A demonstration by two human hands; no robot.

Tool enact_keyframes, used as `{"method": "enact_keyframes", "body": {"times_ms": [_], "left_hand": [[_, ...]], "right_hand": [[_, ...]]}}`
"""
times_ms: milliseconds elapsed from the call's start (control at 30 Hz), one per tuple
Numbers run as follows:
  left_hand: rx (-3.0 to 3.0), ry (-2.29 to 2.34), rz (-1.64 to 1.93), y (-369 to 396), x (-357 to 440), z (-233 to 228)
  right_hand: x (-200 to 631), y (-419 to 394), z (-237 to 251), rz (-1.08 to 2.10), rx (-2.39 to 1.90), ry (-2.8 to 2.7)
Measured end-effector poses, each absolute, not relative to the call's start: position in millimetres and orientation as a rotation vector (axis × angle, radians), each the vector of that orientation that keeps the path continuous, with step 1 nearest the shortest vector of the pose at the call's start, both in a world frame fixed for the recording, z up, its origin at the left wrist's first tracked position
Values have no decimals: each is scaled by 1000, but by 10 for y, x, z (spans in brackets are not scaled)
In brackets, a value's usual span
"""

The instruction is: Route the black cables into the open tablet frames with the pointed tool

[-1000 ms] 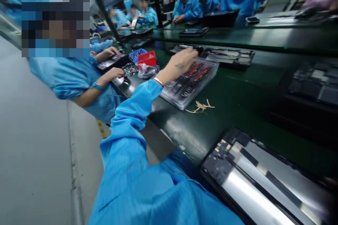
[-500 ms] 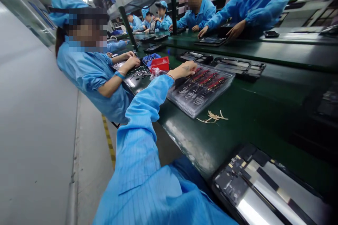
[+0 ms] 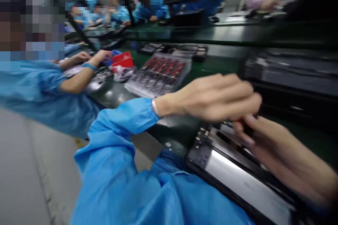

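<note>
My left hand [image 3: 211,98] reaches across the bench edge, its fingers curled and pressed together at the tips. Close against it is my right hand [image 3: 277,151], thumb and fingers pinched. A small dark piece seems to lie between the two, but blur and the fingers hide what it is. Under both hands lies an opened tablet [image 3: 237,186], its inside facing up with silver panels, black strips and small boards showing. Farther off to the left, a clear plastic tray [image 3: 182,79] holds rows of small red and black parts.
A red bin [image 3: 123,60] and a crumpled plastic bag [image 3: 124,73] sit left of the tray. Beside them a co-worker's forearm [image 3: 76,81] rests over the bench. More opened devices [image 3: 190,51] lie behind the tray. Other people in blue work across the bench.
My left hand has left the tray and come right, over the opened tablet. My right hand has entered the view and meets it. The view has swung to the right.
</note>
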State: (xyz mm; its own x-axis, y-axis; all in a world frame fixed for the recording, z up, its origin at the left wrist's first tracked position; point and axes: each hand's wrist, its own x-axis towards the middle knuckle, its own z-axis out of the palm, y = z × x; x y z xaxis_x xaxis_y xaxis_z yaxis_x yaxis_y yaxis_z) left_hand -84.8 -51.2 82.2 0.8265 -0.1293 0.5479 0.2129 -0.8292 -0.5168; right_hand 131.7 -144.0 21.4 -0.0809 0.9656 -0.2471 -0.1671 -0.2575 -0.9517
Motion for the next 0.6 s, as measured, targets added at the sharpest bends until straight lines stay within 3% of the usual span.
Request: {"method": "enact_keyframes", "body": {"times_ms": [100,233,600], "left_hand": [[-2166,406,-832,-696,-652,652],[-2113,560,-858,-612,-501,515],[-2429,355,-1067,-638,-498,443]], "right_hand": [[1233,-1469,304,1651,-1069,-779],[1305,-1450,326,1592,-1068,-777],[1370,-1444,277,1297,-1139,-1117]]}}
